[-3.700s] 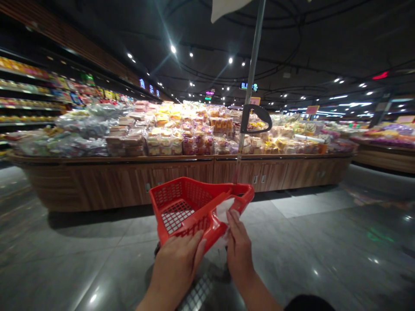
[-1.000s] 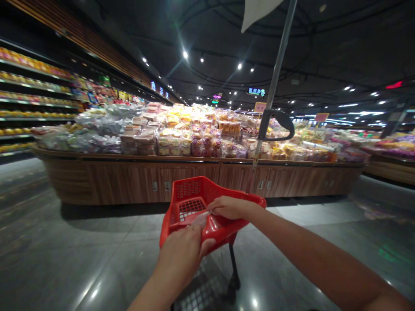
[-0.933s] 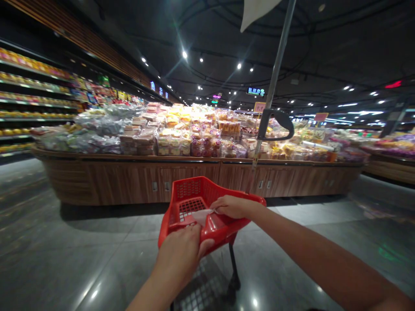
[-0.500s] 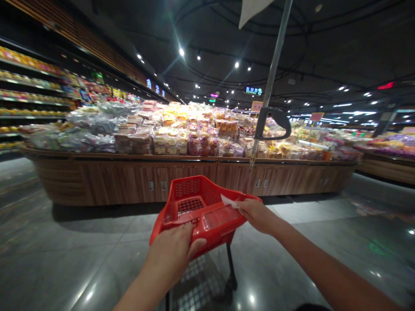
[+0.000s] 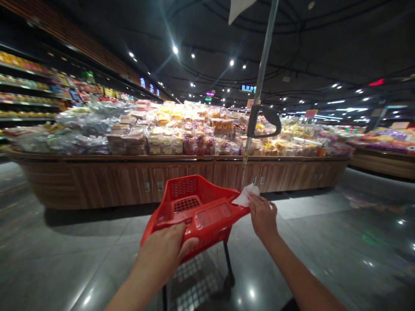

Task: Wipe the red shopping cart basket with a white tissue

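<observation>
A red plastic shopping cart (image 5: 210,190) stands in front of me, its basket holding nothing that I can see. My left hand (image 5: 167,244) is wrapped round the left part of its handle, thumb toward me. At the handle's right end, my right hand (image 5: 262,214) has its fingers closed on a white tissue (image 5: 247,194), which lies against the cart's corner. A grey pole (image 5: 264,56) with a dark loop-shaped handle (image 5: 264,121) rises behind the cart's right side.
Beyond the cart runs a long wood-panelled display counter (image 5: 106,179) heaped with bagged goods (image 5: 197,134). Stocked shelves (image 5: 26,93) line the left. Another display (image 5: 385,157) stands at right. The floor (image 5: 308,242) is grey and glossy.
My right hand has lifted off the handle's right end and turned more upright, and more of the tissue shows. My left hand keeps its grip. The whole view has shifted slightly.
</observation>
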Available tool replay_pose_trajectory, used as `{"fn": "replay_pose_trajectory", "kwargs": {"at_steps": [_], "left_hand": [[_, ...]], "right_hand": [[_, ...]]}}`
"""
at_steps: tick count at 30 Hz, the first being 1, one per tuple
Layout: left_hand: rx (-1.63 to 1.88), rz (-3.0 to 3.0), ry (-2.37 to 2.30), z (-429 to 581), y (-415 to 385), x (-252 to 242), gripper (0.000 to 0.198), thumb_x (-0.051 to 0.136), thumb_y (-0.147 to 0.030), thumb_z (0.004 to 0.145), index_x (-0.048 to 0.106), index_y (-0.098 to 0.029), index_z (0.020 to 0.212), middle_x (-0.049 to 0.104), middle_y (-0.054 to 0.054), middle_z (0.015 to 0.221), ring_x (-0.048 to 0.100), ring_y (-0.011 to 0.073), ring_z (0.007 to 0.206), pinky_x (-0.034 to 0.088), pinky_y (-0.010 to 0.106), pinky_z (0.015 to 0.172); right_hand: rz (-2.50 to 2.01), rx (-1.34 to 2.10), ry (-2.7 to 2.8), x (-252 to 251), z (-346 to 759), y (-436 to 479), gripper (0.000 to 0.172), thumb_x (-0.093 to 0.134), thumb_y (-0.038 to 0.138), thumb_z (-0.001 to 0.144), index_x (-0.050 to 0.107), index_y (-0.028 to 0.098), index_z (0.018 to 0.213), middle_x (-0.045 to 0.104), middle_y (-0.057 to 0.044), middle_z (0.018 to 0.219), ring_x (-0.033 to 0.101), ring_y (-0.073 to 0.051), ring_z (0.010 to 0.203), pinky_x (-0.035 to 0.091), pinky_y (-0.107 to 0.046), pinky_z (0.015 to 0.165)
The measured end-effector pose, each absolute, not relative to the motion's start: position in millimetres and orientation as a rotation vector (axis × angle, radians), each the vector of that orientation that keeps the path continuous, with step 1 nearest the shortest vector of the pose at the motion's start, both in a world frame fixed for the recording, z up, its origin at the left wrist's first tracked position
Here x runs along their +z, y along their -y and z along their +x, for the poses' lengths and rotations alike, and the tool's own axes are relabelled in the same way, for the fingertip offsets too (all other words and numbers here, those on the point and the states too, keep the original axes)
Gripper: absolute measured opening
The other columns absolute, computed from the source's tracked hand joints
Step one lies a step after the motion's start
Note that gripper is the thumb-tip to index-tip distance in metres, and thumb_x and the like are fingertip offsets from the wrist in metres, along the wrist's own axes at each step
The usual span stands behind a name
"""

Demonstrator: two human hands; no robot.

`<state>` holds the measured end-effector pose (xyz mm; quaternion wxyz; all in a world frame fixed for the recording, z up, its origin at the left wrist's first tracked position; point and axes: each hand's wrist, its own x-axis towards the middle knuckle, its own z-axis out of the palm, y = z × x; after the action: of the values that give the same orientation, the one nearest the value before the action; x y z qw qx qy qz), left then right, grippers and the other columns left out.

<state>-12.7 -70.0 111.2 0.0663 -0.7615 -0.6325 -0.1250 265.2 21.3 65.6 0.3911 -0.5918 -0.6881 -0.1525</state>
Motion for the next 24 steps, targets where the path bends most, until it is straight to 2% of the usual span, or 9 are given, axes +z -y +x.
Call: {"fn": "replay_pose_trajectory", "kwargs": {"at_steps": [3, 7, 10, 14, 19, 24], "left_hand": [[-0.375, -2.290, 1.913, -12.0, 69.4, 111.1, 0.043, 0.033, -0.051, 0.088, 0.057, -0.022, 0.109, 0.068, 0.008, 0.104, 0.063, 0.0268, 0.097, 0.045, 0.038, 0.078], [-0.362, -2.292, 1.913, -13.0, 70.1, 112.8, 0.042, 0.034, -0.051, 0.087, 0.058, -0.022, 0.105, 0.069, 0.008, 0.103, 0.063, 0.0265, 0.096, 0.045, 0.037, 0.078], [-0.333, -2.304, 1.910, -17.1, 70.7, 114.7, 0.042, 0.034, -0.051, 0.088, 0.058, -0.021, 0.105, 0.069, 0.008, 0.103, 0.063, 0.0268, 0.096, 0.045, 0.038, 0.078], [-0.313, -2.305, 1.917, -23.1, 71.4, 117.0, 0.041, 0.035, -0.050, 0.088, 0.058, -0.022, 0.107, 0.068, 0.008, 0.105, 0.063, 0.0261, 0.096, 0.045, 0.038, 0.079], [-0.282, -2.296, 1.936, -21.9, 72.8, 120.6, 0.039, 0.039, -0.049, 0.087, 0.059, -0.021, 0.106, 0.068, 0.008, 0.106, 0.062, 0.0257, 0.099, 0.045, 0.037, 0.081], [-0.295, -2.287, 1.925, -23.5, 72.2, 117.6, 0.040, 0.037, -0.049, 0.088, 0.058, -0.022, 0.109, 0.068, 0.008, 0.105, 0.063, 0.0256, 0.097, 0.045, 0.037, 0.080]], "right_hand": [[-1.429, -0.342, 1.764, 61.1, 246.5, -10.3, 0.035, 0.035, 0.025, 0.093, 0.060, 0.020, 0.116, 0.061, -0.007, 0.121, 0.047, -0.026, 0.115, 0.026, -0.045, 0.093], [-1.247, -0.283, 1.851, 52.6, 214.7, 21.2, 0.036, 0.037, 0.023, 0.093, 0.054, 0.026, 0.124, 0.057, -0.003, 0.128, 0.043, -0.024, 0.119, 0.024, -0.040, 0.093], [-1.263, -0.271, 1.825, 55.6, 218.5, 19.8, 0.034, 0.039, 0.022, 0.092, 0.056, 0.028, 0.121, 0.060, -0.002, 0.124, 0.045, -0.023, 0.117, 0.022, -0.041, 0.092], [-1.381, -0.289, 1.732, 65.9, 249.0, -10.7, 0.030, 0.039, 0.023, 0.092, 0.062, 0.023, 0.111, 0.065, -0.004, 0.115, 0.048, -0.024, 0.112, 0.022, -0.042, 0.090], [-1.473, -0.244, 1.623, 68.6, 261.6, -30.6, 0.034, 0.033, 0.025, 0.093, 0.064, 0.020, 0.105, 0.065, -0.005, 0.114, 0.048, -0.024, 0.105, 0.029, -0.039, 0.087], [-1.439, -0.274, 1.645, 60.2, 232.7, -7.8, 0.031, 0.037, 0.024, 0.091, 0.064, 0.021, 0.106, 0.064, -0.005, 0.114, 0.042, -0.027, 0.114, 0.028, -0.042, 0.089]]}}
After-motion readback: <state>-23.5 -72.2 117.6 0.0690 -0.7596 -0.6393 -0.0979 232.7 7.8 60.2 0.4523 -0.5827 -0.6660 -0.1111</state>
